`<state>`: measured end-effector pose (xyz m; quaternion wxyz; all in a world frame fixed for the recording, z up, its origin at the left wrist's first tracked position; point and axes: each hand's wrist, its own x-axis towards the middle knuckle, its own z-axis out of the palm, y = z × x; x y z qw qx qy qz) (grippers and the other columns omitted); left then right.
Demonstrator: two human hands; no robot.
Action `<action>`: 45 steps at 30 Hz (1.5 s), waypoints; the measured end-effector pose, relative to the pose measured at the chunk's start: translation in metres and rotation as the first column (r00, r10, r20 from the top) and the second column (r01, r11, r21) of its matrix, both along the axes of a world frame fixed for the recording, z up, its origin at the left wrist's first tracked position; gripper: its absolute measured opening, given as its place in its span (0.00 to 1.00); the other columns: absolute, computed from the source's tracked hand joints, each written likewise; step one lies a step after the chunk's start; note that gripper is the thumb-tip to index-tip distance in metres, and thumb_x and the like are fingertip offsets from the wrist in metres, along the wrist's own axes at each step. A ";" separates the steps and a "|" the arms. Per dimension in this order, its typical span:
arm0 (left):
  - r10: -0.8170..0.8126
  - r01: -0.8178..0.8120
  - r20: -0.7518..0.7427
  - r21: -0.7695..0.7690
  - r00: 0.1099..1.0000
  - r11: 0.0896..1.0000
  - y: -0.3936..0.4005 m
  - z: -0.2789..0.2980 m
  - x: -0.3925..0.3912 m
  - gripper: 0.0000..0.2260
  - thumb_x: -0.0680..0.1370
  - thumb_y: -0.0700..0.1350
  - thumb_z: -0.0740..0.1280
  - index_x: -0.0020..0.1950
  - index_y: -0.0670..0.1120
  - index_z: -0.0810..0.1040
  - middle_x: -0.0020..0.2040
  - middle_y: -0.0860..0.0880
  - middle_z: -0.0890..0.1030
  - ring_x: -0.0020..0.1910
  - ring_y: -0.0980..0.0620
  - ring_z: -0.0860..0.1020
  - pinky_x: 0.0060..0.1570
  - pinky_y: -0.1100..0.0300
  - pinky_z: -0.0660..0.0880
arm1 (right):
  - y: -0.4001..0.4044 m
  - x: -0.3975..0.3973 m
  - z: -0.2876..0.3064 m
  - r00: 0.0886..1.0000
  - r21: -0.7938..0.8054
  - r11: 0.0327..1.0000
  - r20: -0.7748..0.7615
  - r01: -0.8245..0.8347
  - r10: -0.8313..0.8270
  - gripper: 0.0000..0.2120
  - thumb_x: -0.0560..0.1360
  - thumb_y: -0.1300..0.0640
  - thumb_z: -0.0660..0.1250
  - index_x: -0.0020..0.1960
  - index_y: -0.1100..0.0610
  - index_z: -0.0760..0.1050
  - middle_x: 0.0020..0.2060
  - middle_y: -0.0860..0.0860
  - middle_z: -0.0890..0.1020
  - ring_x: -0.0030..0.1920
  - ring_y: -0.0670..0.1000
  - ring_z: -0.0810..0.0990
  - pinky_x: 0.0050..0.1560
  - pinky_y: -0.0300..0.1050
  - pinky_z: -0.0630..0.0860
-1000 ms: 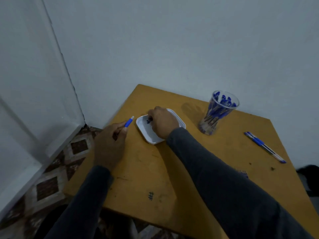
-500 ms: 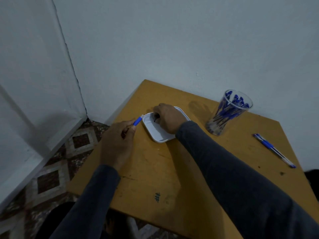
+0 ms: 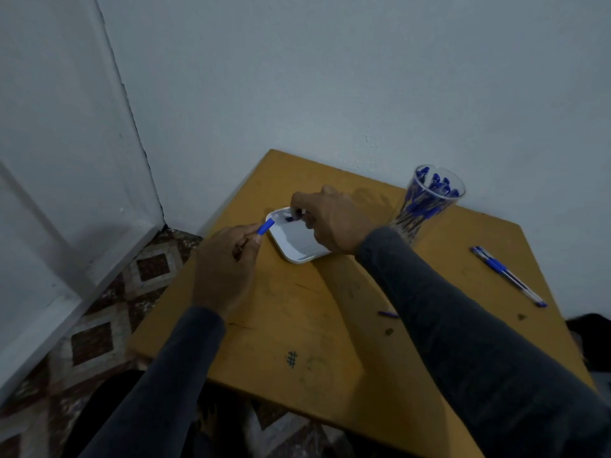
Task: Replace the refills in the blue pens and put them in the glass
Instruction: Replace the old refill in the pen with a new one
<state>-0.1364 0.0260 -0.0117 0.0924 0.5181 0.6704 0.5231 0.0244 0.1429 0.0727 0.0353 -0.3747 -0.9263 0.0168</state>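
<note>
My left hand point(image 3: 228, 259) grips a blue pen point(image 3: 265, 226) near the table's left edge; only its blue end sticks out past my fingers. My right hand point(image 3: 330, 219) hovers over the far part of a white square dish point(image 3: 297, 251), its fingertips pinching a small dark piece point(image 3: 291, 218). A clear glass point(image 3: 426, 201) holding several blue pens stands at the back right. Two more blue pens point(image 3: 507, 275) lie side by side near the right edge.
The yellow wooden table point(image 3: 314, 325) sits in a corner against grey walls. A short blue piece point(image 3: 387, 314) lies on the table beside my right forearm. Patterned floor tiles point(image 3: 109, 312) show at the left. A dark object point(image 3: 591, 328) sits past the right edge.
My right hand has lifted off the dish bottom, and the small dark piece now shows at its fingertips. The left hand keeps its grip on the pen. The camera has shifted.
</note>
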 end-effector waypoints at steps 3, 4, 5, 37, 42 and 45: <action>-0.039 0.040 -0.067 0.023 0.997 0.999 -0.006 0.006 0.013 0.11 0.81 0.42 0.68 0.62 0.44 0.83 0.46 0.48 0.84 0.41 0.59 0.76 0.42 0.67 0.73 | -0.016 0.025 0.018 0.991 -0.127 0.991 -0.126 0.029 -0.045 0.15 0.81 0.63 0.61 0.59 0.51 0.82 0.45 0.42 0.79 0.50 0.43 0.73 0.47 0.27 0.66; -0.054 0.056 -0.066 0.036 0.996 0.998 -0.009 0.008 0.018 0.11 0.81 0.42 0.68 0.62 0.44 0.83 0.47 0.48 0.84 0.42 0.58 0.77 0.42 0.64 0.75 | -0.022 0.036 0.020 0.973 -0.179 0.983 -0.222 0.027 -0.068 0.14 0.80 0.64 0.63 0.57 0.52 0.84 0.43 0.41 0.82 0.47 0.42 0.76 0.44 0.25 0.68; -0.070 0.072 -0.056 0.048 0.996 0.996 -0.013 0.010 0.025 0.11 0.81 0.42 0.68 0.62 0.44 0.83 0.47 0.49 0.84 0.42 0.58 0.77 0.42 0.63 0.76 | -0.027 0.046 0.020 0.948 -0.220 0.975 -0.306 0.018 -0.086 0.13 0.79 0.65 0.66 0.56 0.54 0.85 0.42 0.42 0.84 0.46 0.42 0.79 0.44 0.26 0.70; -0.476 0.485 0.099 -0.089 0.874 0.870 -0.049 -0.010 0.158 0.07 0.80 0.44 0.69 0.57 0.53 0.82 0.46 0.60 0.82 0.46 0.60 0.80 0.43 0.69 0.75 | -0.149 0.160 -0.042 0.016 -0.682 0.717 -0.723 0.142 -0.691 0.07 0.85 0.57 0.61 0.53 0.61 0.72 0.41 0.58 0.86 0.39 0.56 0.87 0.32 0.48 0.82; -0.485 0.493 0.099 -0.077 0.869 0.867 -0.049 -0.010 0.159 0.07 0.81 0.44 0.69 0.56 0.53 0.82 0.46 0.59 0.82 0.46 0.59 0.81 0.44 0.67 0.76 | -0.151 0.160 -0.045 -0.015 -0.678 0.718 -0.728 0.158 -0.685 0.09 0.85 0.57 0.61 0.54 0.63 0.72 0.41 0.57 0.86 0.39 0.57 0.87 0.31 0.48 0.82; -0.487 0.492 0.072 -0.085 0.870 0.867 -0.049 -0.012 0.159 0.07 0.80 0.44 0.69 0.56 0.54 0.82 0.45 0.60 0.82 0.46 0.59 0.80 0.43 0.66 0.77 | -0.150 0.159 -0.046 -0.021 -0.674 0.719 -0.732 0.169 -0.681 0.08 0.85 0.57 0.62 0.53 0.62 0.73 0.40 0.58 0.86 0.38 0.57 0.86 0.31 0.50 0.82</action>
